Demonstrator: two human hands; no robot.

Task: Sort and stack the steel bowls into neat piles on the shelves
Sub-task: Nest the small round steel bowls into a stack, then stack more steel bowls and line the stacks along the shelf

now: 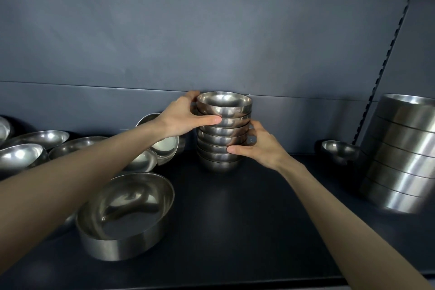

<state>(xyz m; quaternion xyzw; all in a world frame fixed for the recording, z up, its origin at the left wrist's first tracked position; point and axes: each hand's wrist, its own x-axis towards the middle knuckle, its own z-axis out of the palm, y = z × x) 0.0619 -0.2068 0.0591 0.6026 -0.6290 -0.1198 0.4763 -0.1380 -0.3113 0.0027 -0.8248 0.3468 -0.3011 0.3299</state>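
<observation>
A pile of several small steel bowls (223, 129) stands upright on the dark shelf (235, 219), close to the back wall. My left hand (183, 117) grips the upper bowls from the left, thumb across the front and fingers behind. My right hand (259, 143) grips the lower part of the pile from the right, thumb on the front. Loose shallow bowls (35, 148) lie scattered at the left, some tilted. One large deep bowl (124, 214) sits at the front left.
A tall pile of large steel bowls (400, 153) leans at the right edge of the shelf. One small bowl (339, 150) sits just left of it. A slotted upright (386, 54) runs up the right side. Bare shelf lies between the two piles.
</observation>
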